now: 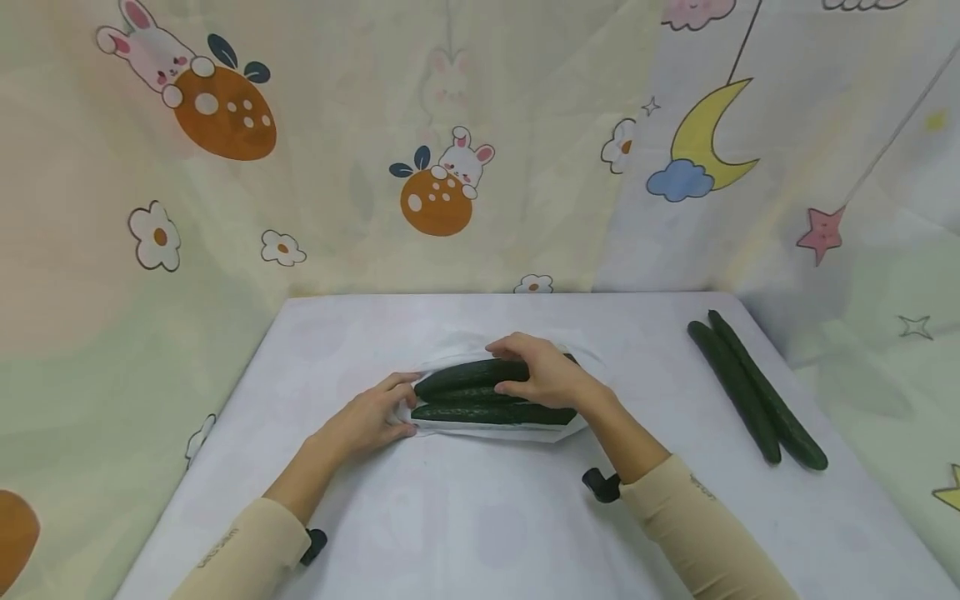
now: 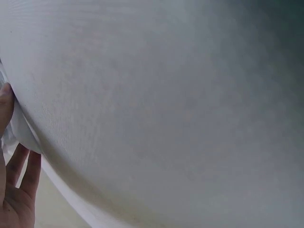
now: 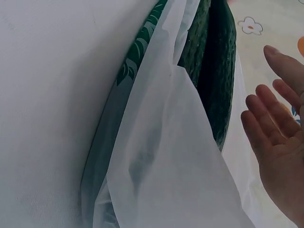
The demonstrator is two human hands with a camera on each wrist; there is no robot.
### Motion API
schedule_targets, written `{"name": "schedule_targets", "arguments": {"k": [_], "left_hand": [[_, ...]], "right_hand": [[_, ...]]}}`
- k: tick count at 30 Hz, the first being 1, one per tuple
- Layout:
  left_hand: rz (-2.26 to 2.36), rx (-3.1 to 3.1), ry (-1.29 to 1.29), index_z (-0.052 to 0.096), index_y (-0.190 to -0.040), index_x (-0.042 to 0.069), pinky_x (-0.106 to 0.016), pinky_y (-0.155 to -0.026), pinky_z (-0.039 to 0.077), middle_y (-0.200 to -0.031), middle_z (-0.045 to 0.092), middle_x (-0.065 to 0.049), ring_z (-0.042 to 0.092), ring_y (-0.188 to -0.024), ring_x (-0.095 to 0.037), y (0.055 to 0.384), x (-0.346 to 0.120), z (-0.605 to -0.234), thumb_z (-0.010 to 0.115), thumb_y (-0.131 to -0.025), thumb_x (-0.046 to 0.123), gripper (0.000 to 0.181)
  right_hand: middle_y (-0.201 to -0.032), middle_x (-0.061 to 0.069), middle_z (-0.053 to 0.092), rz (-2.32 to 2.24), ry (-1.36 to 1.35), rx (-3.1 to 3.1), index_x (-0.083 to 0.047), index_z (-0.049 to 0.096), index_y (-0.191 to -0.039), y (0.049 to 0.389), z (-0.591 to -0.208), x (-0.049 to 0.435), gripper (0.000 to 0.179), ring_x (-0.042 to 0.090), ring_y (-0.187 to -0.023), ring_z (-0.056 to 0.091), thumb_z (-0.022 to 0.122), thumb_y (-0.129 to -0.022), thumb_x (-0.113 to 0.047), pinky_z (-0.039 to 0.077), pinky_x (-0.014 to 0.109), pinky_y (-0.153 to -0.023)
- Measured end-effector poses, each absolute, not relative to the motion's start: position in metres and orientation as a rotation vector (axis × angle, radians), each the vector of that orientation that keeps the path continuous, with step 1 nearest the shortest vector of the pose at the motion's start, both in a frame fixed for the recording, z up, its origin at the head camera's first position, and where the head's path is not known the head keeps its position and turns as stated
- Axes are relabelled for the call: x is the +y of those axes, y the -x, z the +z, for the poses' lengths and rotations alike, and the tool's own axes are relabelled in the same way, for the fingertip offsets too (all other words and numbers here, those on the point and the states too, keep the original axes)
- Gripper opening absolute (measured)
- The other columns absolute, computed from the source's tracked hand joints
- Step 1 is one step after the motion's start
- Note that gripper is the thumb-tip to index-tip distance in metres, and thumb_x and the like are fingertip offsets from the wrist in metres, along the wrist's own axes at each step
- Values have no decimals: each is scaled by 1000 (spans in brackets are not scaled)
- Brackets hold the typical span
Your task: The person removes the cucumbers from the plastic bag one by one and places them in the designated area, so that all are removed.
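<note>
Three dark green cucumbers (image 1: 480, 414) lie side by side in a white, partly see-through bag (image 1: 517, 431), which is open along the top. My left hand (image 1: 375, 417) holds the bag's left end, its thumb low and its fingers on the upper edge. In the left wrist view, white material (image 2: 23, 130) lies between the thumb and fingers. Over the right half of the cucumbers is my right hand (image 1: 551, 372), fingers loosely bent. The right wrist view shows this hand (image 3: 280, 137) apart from the cucumbers (image 3: 221, 80), grasping nothing. Green leaf print (image 3: 137, 50) runs along the bag's side.
Two more cucumbers (image 1: 738, 392) lie together along the right side of the white-covered table (image 1: 480, 517). Behind the table hangs a cloth (image 1: 330, 167) printed with rabbits, flowers and a moon. Small black devices (image 1: 602, 485) sit under both wrists.
</note>
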State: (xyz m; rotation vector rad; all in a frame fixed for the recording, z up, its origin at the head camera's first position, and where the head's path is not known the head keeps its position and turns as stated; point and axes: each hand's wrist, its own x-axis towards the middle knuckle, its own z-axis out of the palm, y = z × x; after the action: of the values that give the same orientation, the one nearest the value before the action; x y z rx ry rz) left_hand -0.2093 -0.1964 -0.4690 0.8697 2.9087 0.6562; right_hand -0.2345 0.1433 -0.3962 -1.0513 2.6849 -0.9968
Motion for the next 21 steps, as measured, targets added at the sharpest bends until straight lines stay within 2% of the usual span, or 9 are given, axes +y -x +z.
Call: {"name": "schedule_targets", "arguments": {"k": [11, 21], "left_hand": [[643, 2931, -883, 60, -109, 23, -42, -92, 52, -159, 42, 3, 64, -117, -22, 207, -196, -467, 83, -89, 29, 31], [642, 2931, -865, 60, -108, 24, -42, -92, 52, -159, 43, 2, 65, -116, -22, 205, -194, -467, 84, -88, 28, 31]], "right_hand": [[-135, 9, 62, -870, 1052, 2714, -7, 56, -142, 243, -402, 143, 55, 27, -127, 59, 78, -94, -21, 48, 45, -106], [-135, 10, 63, -781, 997, 2699, -5, 60, -138, 252, -399, 139, 50, 28, -129, 58, 77, -94, -24, 46, 46, -108]]}}
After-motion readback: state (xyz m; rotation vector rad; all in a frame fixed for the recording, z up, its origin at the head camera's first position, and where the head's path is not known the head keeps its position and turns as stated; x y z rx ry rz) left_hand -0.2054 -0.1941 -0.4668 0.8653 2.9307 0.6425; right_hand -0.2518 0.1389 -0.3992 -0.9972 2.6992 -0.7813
